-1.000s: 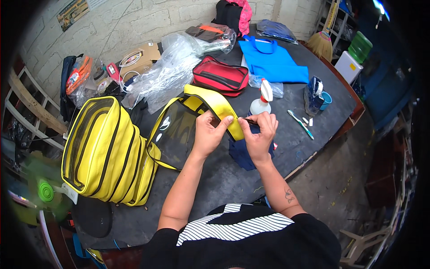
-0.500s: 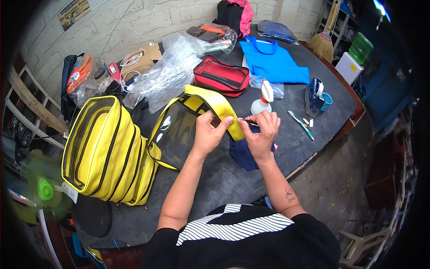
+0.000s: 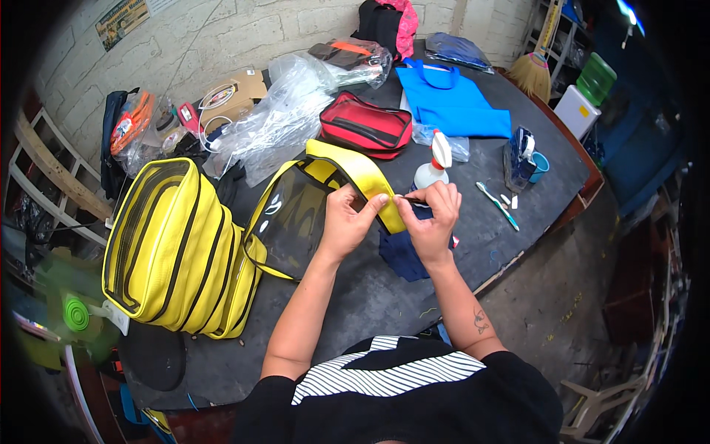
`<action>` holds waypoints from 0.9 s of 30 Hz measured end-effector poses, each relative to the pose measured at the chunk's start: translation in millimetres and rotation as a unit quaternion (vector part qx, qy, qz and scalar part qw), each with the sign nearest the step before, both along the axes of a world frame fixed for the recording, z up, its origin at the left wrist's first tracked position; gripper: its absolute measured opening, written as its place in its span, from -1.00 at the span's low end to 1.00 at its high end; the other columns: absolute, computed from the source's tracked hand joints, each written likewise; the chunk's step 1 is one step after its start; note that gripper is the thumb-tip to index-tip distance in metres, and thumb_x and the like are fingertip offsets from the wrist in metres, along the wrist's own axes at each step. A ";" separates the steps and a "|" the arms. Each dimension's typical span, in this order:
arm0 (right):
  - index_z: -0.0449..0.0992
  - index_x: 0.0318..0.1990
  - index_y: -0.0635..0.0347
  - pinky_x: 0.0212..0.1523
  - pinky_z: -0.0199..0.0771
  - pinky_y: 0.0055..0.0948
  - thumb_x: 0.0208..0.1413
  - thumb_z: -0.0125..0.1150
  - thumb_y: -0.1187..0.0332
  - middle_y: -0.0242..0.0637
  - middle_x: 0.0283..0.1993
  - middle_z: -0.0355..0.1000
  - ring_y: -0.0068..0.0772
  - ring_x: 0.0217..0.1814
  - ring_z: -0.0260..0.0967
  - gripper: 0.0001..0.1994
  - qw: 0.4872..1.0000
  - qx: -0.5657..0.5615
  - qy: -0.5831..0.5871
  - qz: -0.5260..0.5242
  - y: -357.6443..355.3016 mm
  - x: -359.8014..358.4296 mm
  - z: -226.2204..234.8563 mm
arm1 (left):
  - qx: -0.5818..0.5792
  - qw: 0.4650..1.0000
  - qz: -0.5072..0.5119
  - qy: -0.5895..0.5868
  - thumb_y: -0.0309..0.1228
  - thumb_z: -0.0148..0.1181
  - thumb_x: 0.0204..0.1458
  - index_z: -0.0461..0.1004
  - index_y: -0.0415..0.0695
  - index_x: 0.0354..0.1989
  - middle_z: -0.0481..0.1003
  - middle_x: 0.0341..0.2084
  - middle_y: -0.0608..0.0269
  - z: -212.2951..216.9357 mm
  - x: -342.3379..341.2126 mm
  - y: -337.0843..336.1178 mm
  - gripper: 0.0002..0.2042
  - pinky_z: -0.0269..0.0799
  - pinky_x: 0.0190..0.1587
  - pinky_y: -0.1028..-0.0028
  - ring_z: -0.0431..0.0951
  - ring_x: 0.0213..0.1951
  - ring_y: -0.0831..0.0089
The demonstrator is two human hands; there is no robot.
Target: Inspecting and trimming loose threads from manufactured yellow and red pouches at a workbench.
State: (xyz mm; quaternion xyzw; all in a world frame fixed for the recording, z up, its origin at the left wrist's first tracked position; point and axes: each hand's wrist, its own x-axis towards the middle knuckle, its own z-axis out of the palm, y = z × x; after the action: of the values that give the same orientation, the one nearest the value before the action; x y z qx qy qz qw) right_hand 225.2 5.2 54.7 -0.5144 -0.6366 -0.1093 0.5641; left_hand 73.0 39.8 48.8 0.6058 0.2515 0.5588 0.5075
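At a dark round worktable (image 3: 384,296), your left hand (image 3: 346,220) pinches the free end of a yellow panel edged in black trim (image 3: 355,177), thumb and fingers closed on the edge, while your right hand (image 3: 435,222) grips a thin dark tool (image 3: 411,200) and brings its tip to that same edge. The panel folds up off the big yellow zippered bag (image 3: 174,248) lying to your left; a dark blue cloth (image 3: 403,255) sits beneath your hands. Just beyond your right hand stands a white spray bottle (image 3: 433,166), with a red pouch (image 3: 366,126) behind it and a blue cloth bag (image 3: 451,103) farther back. To work the trim cleanly, keep the edge taut between your left fingertips, hold them close to the tool's tip but clear of it, and steady both wrists so the tip stays on the black binding.
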 end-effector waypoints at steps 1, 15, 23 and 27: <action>0.48 -0.57 0.07 -0.26 0.07 -0.36 -0.25 0.43 0.33 -0.48 -0.53 0.30 -0.38 -0.37 0.21 -0.82 1.000 0.013 -0.009 -0.027 -1.9 -1.2 -0.8 | 0.003 1.000 0.005 -0.001 -0.54 0.25 0.03 0.51 -0.30 -0.24 0.56 -0.38 0.28 -0.5 0.7 -0.3 -0.86 0.44 -0.22 0.57 0.53 -0.33 0.61; 0.47 -0.55 0.06 -0.27 0.07 -0.37 -0.21 0.43 0.36 -0.49 -0.52 0.31 -0.39 -0.37 0.20 -0.82 0.999 0.015 0.026 -0.040 -3.0 -4.1 -9.7 | 0.011 1.000 0.014 0.005 -0.54 0.24 0.03 0.51 -0.31 -0.29 0.56 -0.41 0.30 -1.4 4.6 1.7 -0.88 0.43 -0.27 0.58 0.51 -0.36 0.64; 0.49 -0.55 0.07 -0.26 0.07 -0.36 -0.22 0.43 0.35 -0.49 -0.52 0.30 -0.37 -0.36 0.19 -0.83 0.999 0.018 0.010 -0.044 -1.9 -0.6 -13.6 | 0.001 1.000 0.003 0.025 -0.54 0.25 0.04 0.50 -0.29 -0.24 0.56 -0.38 0.28 -5.3 3.3 4.2 -0.86 0.45 -0.22 0.57 0.52 -0.33 0.61; 0.50 -0.53 0.08 -0.26 0.07 -0.35 -0.21 0.44 0.32 -0.47 -0.51 0.30 -0.35 -0.35 0.19 -0.82 0.999 0.027 0.004 -0.045 -0.2 0.4 -17.9 | -0.001 1.000 -0.002 0.025 -0.53 0.25 0.03 0.51 -0.29 -0.26 0.56 -0.39 0.29 -6.3 3.6 4.3 -0.87 0.45 -0.24 0.57 0.52 -0.34 0.62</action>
State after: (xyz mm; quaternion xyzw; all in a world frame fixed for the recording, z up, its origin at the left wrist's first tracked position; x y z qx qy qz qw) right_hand 225.6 5.0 36.8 -0.5280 -0.6072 -0.1496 0.5746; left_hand 76.6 44.2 42.5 0.6193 0.2636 0.5425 0.5027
